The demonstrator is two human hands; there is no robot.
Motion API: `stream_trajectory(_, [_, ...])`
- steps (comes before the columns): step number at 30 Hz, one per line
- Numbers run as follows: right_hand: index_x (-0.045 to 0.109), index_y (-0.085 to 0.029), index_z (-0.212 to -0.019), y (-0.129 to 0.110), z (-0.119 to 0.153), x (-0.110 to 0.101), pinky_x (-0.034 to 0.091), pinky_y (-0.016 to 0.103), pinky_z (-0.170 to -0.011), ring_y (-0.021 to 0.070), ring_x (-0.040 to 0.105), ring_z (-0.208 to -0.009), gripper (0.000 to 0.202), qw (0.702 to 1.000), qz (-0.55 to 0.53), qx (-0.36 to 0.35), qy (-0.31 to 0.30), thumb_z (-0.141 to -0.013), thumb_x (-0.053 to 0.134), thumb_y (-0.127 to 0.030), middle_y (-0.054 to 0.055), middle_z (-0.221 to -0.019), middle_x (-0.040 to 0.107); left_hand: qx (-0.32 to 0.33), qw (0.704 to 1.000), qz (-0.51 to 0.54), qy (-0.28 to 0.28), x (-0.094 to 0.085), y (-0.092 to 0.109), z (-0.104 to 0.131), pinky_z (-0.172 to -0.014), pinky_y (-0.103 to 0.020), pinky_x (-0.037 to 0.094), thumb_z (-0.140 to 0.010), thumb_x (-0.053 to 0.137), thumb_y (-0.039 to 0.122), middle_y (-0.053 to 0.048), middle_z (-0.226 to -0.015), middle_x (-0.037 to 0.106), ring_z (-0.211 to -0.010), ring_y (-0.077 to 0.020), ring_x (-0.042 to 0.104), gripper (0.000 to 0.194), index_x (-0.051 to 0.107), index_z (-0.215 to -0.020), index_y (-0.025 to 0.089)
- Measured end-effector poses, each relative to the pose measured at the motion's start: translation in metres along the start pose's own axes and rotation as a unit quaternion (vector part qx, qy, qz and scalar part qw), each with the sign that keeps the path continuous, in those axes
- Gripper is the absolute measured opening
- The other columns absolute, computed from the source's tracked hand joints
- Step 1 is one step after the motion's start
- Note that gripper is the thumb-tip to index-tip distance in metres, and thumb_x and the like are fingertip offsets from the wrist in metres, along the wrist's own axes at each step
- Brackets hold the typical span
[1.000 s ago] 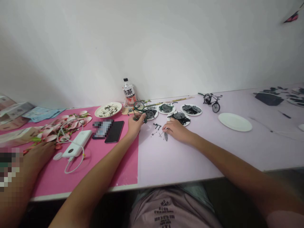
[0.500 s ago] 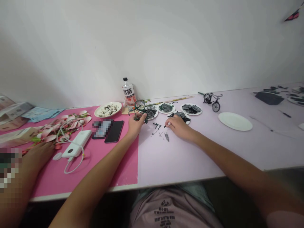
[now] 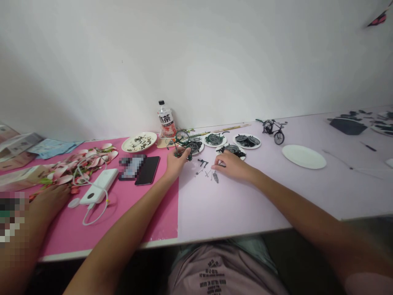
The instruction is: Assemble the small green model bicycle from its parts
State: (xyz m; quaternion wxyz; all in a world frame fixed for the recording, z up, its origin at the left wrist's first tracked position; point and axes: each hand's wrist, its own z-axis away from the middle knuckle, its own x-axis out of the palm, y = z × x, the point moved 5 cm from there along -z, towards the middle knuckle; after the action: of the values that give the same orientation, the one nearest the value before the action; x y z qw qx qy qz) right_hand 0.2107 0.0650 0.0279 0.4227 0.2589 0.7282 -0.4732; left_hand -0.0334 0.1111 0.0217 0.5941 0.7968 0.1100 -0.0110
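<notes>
Model bicycle [image 3: 182,138]: green-framed, lifted over the boundary between pink and pale surfaces, one wheel upward, in the left hand.
Left hand [image 3: 176,164]: thumb and fingers pinched closed around the lower part of the bicycle's frame.
Right hand [image 3: 231,164]: fingers curled almost closed, small dark piece [image 3: 222,165] held in them, its shape too small to make out; the hand is just in front of the plate of black parts [image 3: 233,152].
Loose parts [image 3: 211,176]: thin rods and a grey flat piece lying beside the right hand's fingertips.
Dark bracket [image 3: 202,163]: on the tabletop [image 3: 233,209], between the two hands.
Parts plates: one with wheels [image 3: 194,146] right behind the left hand, one with green parts [image 3: 215,139], one with dark, round parts [image 3: 247,141], farther right.
Black bicycle [image 3: 274,130]: standing upright behind the white plate [image 3: 303,157].
Bottle [image 3: 166,121]: upright against the wall, behind the left hand.
Speckled dish [image 3: 139,142]: on the pink side, near the bottle.
Black phone [image 3: 147,170]: flat, left of the left hand, beside a blurred-out device.
Power bank [image 3: 100,186]: white, cabled, near pink petals [image 3: 89,164].
Co-worker's hand [image 3: 57,196]: at the petals, far left.
Screwdriver [image 3: 368,146]: far right.
</notes>
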Motion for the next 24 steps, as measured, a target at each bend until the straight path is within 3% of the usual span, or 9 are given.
stream_trajectory(3, [0.071,-0.023,-0.078,-0.007,0.004,0.001,0.039,0.030,-0.069,0.0231,0.063,-0.078,0.035,0.997,0.036,0.042,-0.046,-0.081,0.076,-0.057,0.007,-0.090,0.071,0.005,1.000,0.005,-0.008,0.001,-0.001,0.001,-0.069,-0.043,0.060,-0.074,0.080,0.060,-0.003,-0.074,0.069,-0.090,-0.0319,0.072,0.037,0.066,-0.093,0.032])
stream_trajectory(6, [0.071,-0.024,-0.085,-0.012,0.006,0.004,0.038,0.030,-0.067,0.0253,0.066,-0.081,0.035,0.995,0.049,0.052,-0.067,-0.074,0.083,-0.055,0.007,-0.092,0.074,0.011,1.000,0.014,-0.014,0.003,-0.001,0.002,-0.068,-0.044,0.060,-0.072,0.080,0.062,-0.003,-0.074,0.069,-0.089,-0.0324,0.071,0.040,0.066,-0.095,0.033])
stream_trajectory(14, [0.073,-0.023,-0.088,-0.014,0.009,0.010,0.037,0.029,-0.064,0.0241,0.067,-0.079,0.015,0.994,0.024,0.034,-0.105,-0.085,0.076,-0.038,0.007,-0.087,0.075,0.011,0.999,-0.023,-0.021,0.005,-0.003,0.002,-0.068,-0.044,0.061,-0.074,0.076,0.068,-0.004,-0.077,0.071,-0.090,-0.0320,0.072,0.044,0.065,-0.095,0.031])
stream_trajectory(19, [0.072,-0.021,-0.092,-0.020,0.011,0.004,0.036,0.026,-0.064,0.0212,0.066,-0.080,0.018,0.988,0.002,0.029,-0.155,-0.089,0.071,-0.039,0.006,-0.092,0.074,0.001,0.993,-0.106,-0.045,0.004,0.002,0.008,-0.073,-0.045,0.060,-0.085,0.065,0.069,-0.005,-0.087,0.074,-0.096,-0.0299,0.070,0.044,0.065,-0.102,0.029])
stream_trajectory(24, [0.070,-0.020,-0.100,-0.008,0.006,-0.014,0.035,0.026,-0.067,0.0209,0.065,-0.082,0.021,0.993,0.031,0.055,-0.100,-0.097,0.063,-0.039,0.007,-0.093,0.074,0.000,0.986,-0.152,-0.068,0.006,0.007,0.011,-0.075,-0.042,0.058,-0.091,0.058,0.067,-0.005,-0.088,0.075,-0.099,-0.0282,0.068,0.045,0.064,-0.108,0.027])
